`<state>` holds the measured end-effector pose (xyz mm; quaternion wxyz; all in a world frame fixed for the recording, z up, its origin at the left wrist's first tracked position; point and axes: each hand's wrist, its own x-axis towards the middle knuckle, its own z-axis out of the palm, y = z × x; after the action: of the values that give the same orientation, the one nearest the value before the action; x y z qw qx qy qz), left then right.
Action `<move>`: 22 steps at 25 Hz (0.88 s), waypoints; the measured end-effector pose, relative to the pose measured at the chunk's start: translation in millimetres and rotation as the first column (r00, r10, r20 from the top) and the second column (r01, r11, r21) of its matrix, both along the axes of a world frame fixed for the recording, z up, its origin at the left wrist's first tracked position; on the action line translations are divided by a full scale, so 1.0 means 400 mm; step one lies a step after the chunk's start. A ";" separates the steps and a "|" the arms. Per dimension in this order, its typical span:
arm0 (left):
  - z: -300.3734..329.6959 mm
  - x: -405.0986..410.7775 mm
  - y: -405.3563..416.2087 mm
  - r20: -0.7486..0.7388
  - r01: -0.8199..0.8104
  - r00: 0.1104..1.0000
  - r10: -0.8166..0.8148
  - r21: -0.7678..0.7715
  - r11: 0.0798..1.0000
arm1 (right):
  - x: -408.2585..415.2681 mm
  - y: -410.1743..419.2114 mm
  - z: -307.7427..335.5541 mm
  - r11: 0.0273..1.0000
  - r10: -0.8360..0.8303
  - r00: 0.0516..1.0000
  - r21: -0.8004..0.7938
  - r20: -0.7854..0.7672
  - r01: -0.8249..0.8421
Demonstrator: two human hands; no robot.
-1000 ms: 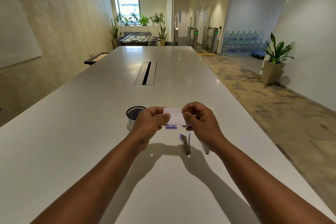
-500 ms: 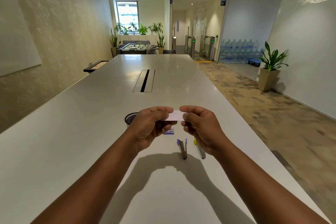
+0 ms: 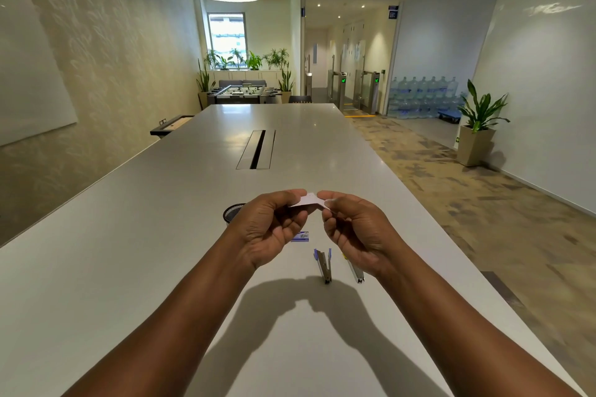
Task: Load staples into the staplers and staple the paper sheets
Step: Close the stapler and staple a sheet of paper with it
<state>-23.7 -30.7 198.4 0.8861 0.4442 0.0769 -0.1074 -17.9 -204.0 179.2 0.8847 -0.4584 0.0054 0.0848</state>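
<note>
At frame centre, above the white table: left hand and right hand pinched shut on a small paper sheet — staplers lying just below, mesh cup left, broad bare tabletop around.

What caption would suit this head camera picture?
Both hands, left and right, pinch a small white paper above two opened staplers on a long white table.

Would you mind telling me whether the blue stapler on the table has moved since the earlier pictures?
No. The blue stapler lies open in the same spot beside the small staple box; only the camera tilted.
</note>
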 end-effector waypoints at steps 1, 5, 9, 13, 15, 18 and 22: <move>0.000 -0.003 -0.002 -0.006 -0.007 1.000 0.007 -0.015 1.000 | -0.002 0.001 0.000 1.000 0.004 1.000 0.018 -0.011 -0.003; 0.004 -0.012 -0.008 -0.011 -0.039 0.999 0.039 -0.035 0.999 | -0.007 0.008 0.001 0.997 0.015 0.999 0.070 -0.043 -0.012; 0.013 -0.013 -0.006 0.005 -0.034 0.999 0.034 -0.020 0.999 | -0.010 0.011 -0.001 0.995 0.040 0.998 0.097 -0.042 -0.036; 0.016 -0.015 0.000 0.026 -0.037 0.999 0.037 0.013 0.999 | -0.015 0.019 -0.014 0.987 0.064 0.997 0.152 -0.039 -0.057; 0.015 -0.015 0.001 0.040 -0.037 0.999 0.036 0.034 0.999 | -0.016 0.021 -0.016 0.985 0.074 0.996 0.158 -0.040 -0.067; 0.023 -0.014 0.003 0.055 -0.034 0.998 0.030 0.070 0.997 | -0.014 0.022 -0.013 0.989 0.061 0.997 0.139 -0.041 -0.055; 0.027 -0.019 0.010 0.063 -0.027 0.998 0.022 0.077 0.997 | -0.015 0.020 0.000 0.992 0.040 0.999 0.119 -0.025 -0.037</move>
<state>-31.3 -26.9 209.0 0.8714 0.4806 0.0588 -0.0794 -24.0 -195.8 179.3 0.9084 -0.4038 0.0036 0.1082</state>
